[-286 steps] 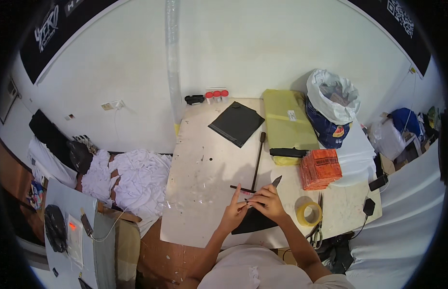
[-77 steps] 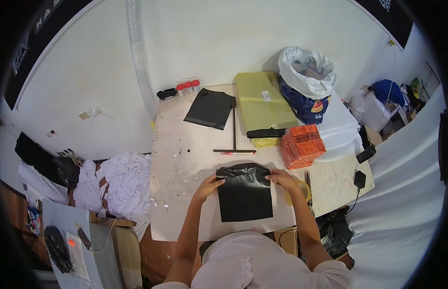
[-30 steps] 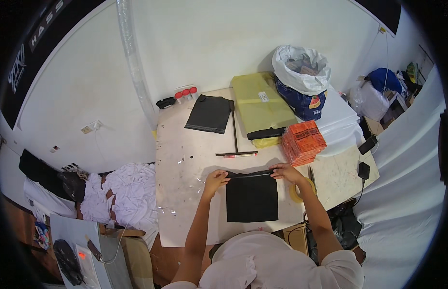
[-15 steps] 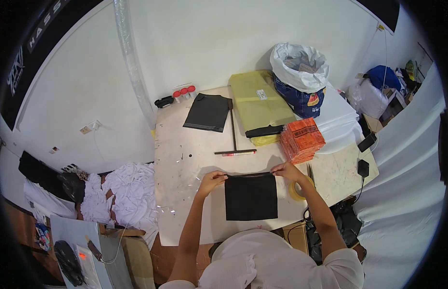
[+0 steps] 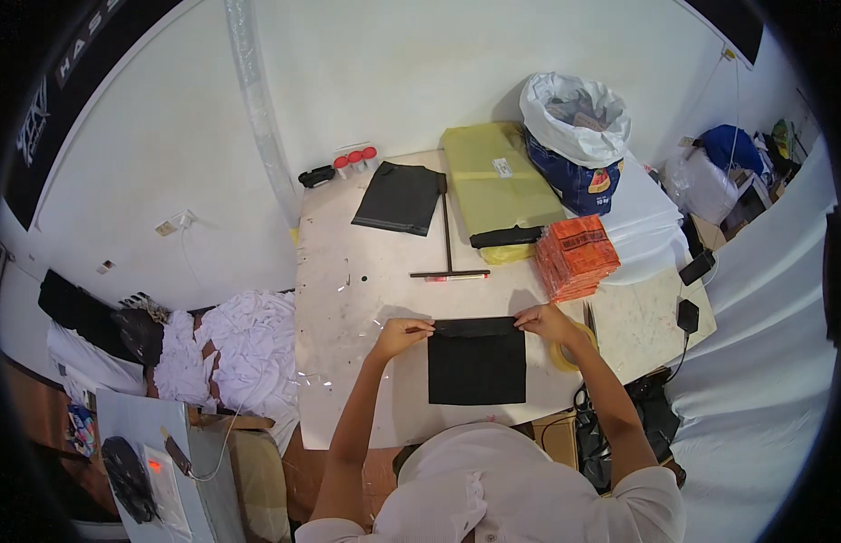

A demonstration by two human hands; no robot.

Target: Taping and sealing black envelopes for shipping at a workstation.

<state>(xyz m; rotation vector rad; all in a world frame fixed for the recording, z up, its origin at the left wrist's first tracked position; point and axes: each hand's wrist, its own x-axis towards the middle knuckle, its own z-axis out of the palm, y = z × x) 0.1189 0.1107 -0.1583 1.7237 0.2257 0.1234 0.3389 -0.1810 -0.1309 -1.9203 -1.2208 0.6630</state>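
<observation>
A flat, square black bag (image 5: 477, 373) lies on the table in front of me, with a shinier band along its far edge. My left hand (image 5: 405, 336) pinches the far left corner of that band between thumb and fingers. At the far right corner, my right hand (image 5: 543, 322) grips the same band. Just right of the bag, a roll of yellow tape (image 5: 562, 358) is partly hidden by my right forearm. Scissors (image 5: 589, 317) lie beyond the tape. Farther back on the left is a second flat black bag (image 5: 395, 201).
A black T-shaped tool (image 5: 449, 240) and a red-and-white stick (image 5: 458, 278) lie mid-table. Behind my right hand stands a stack of orange packets (image 5: 579, 258). Farther back are a yellow package (image 5: 494, 185) and a blue-and-white sack (image 5: 574, 149). Red-lidded jars (image 5: 355, 163) stand by the wall.
The band along the bag's far edge shows wider and flatter now, where it was a thin strip. Both hands keep their corners. The whole view has shifted slightly.
</observation>
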